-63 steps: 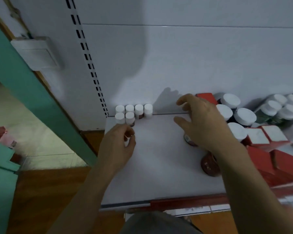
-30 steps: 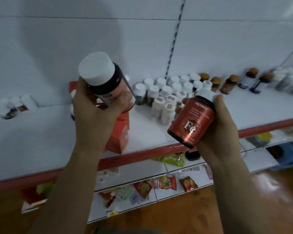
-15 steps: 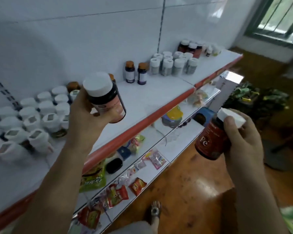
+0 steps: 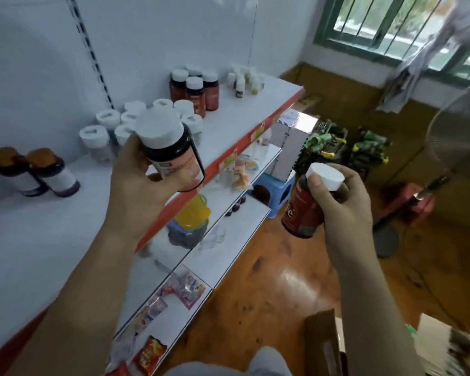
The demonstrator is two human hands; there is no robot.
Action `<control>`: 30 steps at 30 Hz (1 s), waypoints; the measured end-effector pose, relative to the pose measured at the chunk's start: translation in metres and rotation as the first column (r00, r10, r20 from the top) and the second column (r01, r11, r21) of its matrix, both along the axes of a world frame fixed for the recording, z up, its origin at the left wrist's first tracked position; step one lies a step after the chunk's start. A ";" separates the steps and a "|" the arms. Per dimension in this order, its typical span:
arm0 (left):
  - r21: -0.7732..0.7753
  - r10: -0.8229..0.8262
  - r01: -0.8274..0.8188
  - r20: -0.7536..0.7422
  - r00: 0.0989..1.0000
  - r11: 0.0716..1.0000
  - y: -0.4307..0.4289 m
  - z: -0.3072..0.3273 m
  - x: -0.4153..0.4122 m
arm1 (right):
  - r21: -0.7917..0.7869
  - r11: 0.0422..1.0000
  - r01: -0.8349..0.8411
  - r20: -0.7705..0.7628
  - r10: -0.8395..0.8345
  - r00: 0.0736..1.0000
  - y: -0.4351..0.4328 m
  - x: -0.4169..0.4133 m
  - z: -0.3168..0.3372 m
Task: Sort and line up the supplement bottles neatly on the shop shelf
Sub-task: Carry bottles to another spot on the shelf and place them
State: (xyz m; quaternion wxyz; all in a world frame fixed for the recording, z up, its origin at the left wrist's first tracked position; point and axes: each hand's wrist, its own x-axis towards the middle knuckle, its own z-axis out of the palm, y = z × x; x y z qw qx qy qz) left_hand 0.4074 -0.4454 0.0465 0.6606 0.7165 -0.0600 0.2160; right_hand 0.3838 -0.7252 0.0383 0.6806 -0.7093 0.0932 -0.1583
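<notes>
Left hand (image 4: 136,185) holds a dark white-capped bottle (image 4: 171,153) above the front edge of the shelf (image 4: 52,226), its grip curled round the label. Right hand (image 4: 342,202) holds a red bottle marked Fe (image 4: 301,213) out over the wooden floor (image 4: 282,267), grip wrapped round its neck just under the white cap. A slackened finger could drop either; the red one would likely hit the floor. Similar red bottles (image 4: 194,90) stand further along the shelf. Every cap is on; contents cannot be seen

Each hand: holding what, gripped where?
Left hand: dark bottle, by its lower body. Right hand: red Fe bottle, by its upper body, thumb at cap.
</notes>
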 end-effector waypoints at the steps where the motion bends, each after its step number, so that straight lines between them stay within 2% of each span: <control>1: 0.009 0.004 -0.004 -0.008 1.000 1.000 -0.010 -0.002 0.018 | 0.000 1.000 -0.008 0.000 0.008 1.000 -0.009 0.023 -0.002; 11: 0.087 0.232 -0.224 -0.104 0.967 0.971 -0.109 -0.042 0.198 | -0.085 0.966 -0.244 0.056 0.249 0.967 -0.084 0.273 -0.013; 14: 0.136 0.410 -0.394 -0.116 0.905 0.909 -0.124 -0.041 0.244 | -0.115 0.924 -0.364 0.007 0.368 0.930 -0.082 0.344 -0.012; 16: 0.210 0.519 -0.488 -0.131 0.845 0.847 -0.126 -0.043 0.267 | -0.164 0.873 -0.460 -0.031 0.461 0.887 -0.069 0.384 -0.013; 19: 0.314 0.619 -0.558 -0.143 0.772 0.768 -0.124 -0.045 0.299 | -0.332 0.759 -0.560 -0.041 0.582 0.812 -0.039 0.435 -0.019; 21: 0.376 0.678 -0.596 -0.135 0.723 0.710 -0.123 -0.049 0.320 | -0.429 0.665 -0.611 -0.052 0.657 0.752 -0.020 0.464 -0.021; 23: 0.423 0.713 -0.617 -0.109 0.692 0.663 -0.120 -0.053 0.332 | -0.493 0.617 -0.613 -0.038 0.688 0.724 -0.005 0.483 -0.022; 26: 0.494 0.751 -0.624 -0.094 0.654 0.606 -0.114 -0.060 0.352 | -0.531 0.550 -0.645 -0.055 0.737 0.674 0.014 0.512 -0.028; 30: 0.532 0.803 -0.647 -0.113 0.585 0.547 -0.114 -0.071 0.370 | -0.556 0.424 -0.715 -0.082 0.828 0.555 0.037 0.535 -0.040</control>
